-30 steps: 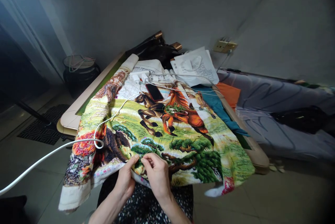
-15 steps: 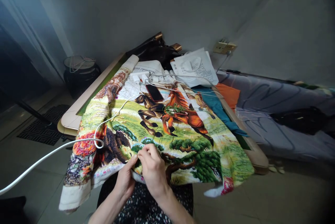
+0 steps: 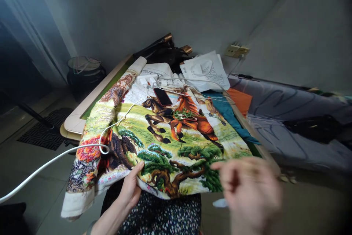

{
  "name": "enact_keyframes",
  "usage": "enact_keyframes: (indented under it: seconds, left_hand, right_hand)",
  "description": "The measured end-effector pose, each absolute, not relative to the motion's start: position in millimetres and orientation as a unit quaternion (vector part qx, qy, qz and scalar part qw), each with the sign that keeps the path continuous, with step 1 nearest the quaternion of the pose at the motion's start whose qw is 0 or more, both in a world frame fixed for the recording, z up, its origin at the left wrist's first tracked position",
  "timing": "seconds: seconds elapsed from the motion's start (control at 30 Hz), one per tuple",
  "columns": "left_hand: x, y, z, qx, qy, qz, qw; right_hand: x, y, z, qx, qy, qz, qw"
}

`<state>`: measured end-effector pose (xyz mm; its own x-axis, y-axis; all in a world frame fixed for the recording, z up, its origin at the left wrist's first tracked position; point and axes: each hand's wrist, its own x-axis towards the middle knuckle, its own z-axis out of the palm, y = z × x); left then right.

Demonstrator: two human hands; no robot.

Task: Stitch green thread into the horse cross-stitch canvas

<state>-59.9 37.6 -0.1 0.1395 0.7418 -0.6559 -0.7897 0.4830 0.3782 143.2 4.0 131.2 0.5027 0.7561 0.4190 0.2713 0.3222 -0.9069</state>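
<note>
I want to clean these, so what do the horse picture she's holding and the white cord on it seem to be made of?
The horse picture looks like cross-stitched fabric: grainy matte colour, drapes and folds, bare woven border. The white cord looks like smooth, slightly glossy plastic-coated cable, holding a springy loop.

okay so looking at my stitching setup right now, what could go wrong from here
The phone lies on the embroidered cloth that your left hand grips at its near edge; a tug could slide it off. The white cable loops across the cloth and off the table, so it might snag. Your right hand is blurred, so I cannot tell whether it holds anything.
</note>
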Motion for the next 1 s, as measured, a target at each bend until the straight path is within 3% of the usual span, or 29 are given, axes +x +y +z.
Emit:
enact_keyframes:
  seconds: [0.1,0.23,0.7,1.0]
  left_hand:
    - [-60.2,38.4,2.5,-0.025,0.419,0.504,0.755]
    - [-60.8,39.1,2.7,-0.025,0.423,0.509,0.749]
    - [-60.7,39.4,-1.4,-0.025,0.428,0.507,0.748]
    - [-60.1,39.2,-2.3,-0.021,0.411,0.508,0.757]
  right_hand:
    - [97.8,11.6,78.8,-0.579,-0.496,0.377,0.526]
    - [61.1,13.9,31.7,-0.598,-0.560,0.411,0.400]
    - [46.6,18.8,23.8,-0.635,-0.571,0.335,0.398]
    - [43.1,16.9,23.2,-0.636,-0.529,0.388,0.407]
